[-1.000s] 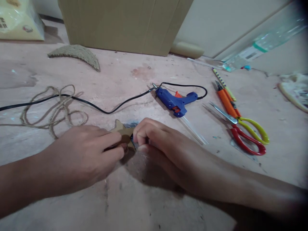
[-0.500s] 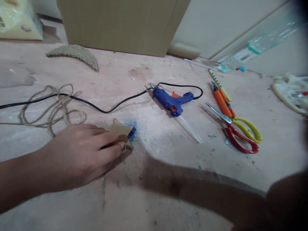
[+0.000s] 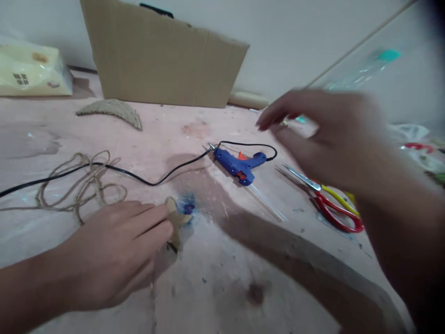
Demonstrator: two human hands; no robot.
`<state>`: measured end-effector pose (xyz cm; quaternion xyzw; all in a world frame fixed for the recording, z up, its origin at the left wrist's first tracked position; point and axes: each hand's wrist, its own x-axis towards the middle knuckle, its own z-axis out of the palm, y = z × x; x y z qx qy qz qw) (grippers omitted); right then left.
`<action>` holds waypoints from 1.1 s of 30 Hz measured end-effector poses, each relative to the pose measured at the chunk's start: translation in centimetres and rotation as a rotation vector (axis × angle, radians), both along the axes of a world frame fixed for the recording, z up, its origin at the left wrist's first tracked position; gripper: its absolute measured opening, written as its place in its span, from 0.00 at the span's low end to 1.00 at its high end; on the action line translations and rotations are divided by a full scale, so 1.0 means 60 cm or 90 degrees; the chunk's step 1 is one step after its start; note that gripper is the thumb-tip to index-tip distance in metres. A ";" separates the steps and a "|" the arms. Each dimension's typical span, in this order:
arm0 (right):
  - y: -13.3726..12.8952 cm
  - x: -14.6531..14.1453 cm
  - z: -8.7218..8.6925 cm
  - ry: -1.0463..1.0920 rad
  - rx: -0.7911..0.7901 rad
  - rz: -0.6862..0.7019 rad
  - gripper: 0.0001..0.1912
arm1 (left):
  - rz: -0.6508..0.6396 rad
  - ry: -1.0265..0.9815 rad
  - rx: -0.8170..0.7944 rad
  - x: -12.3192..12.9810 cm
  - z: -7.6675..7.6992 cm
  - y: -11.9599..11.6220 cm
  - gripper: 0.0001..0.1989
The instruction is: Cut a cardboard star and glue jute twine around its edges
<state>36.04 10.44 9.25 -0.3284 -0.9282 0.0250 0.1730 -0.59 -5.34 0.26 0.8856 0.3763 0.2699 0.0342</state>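
My left hand [image 3: 118, 250] is closed on a small cardboard star [image 3: 178, 222], held low over the table beside a blue-stained spot. Its fingers hide part of the star. Blurred by motion, my right hand [image 3: 323, 134] is raised above the right side, fingers bent and a gap between thumb and forefinger; nothing shows clearly in it. Closest to it are a blue hot glue gun [image 3: 236, 164] with a clear glue stick [image 3: 266, 204] at its back, and scissors [image 3: 333, 213] with red and yellow handles, partly behind my right forearm.
Loose twine [image 3: 93, 185] and a black cord [image 3: 139, 178] lie at the left. Farther back are a twine-covered crescent [image 3: 111, 109], a tissue pack [image 3: 34, 74], an upright cardboard sheet [image 3: 163, 60] and a brown roll [image 3: 248, 99]. A clear bottle [image 3: 361, 76] leans at the right.
My right hand has come into view from the right and reaches over the tools. My left hand still grips the star, now turned somewhat. The view has tilted upward.
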 end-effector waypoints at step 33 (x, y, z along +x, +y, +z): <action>0.039 -0.079 -0.056 -0.012 -0.256 0.290 0.15 | -0.074 -0.094 -0.214 -0.011 -0.008 0.016 0.10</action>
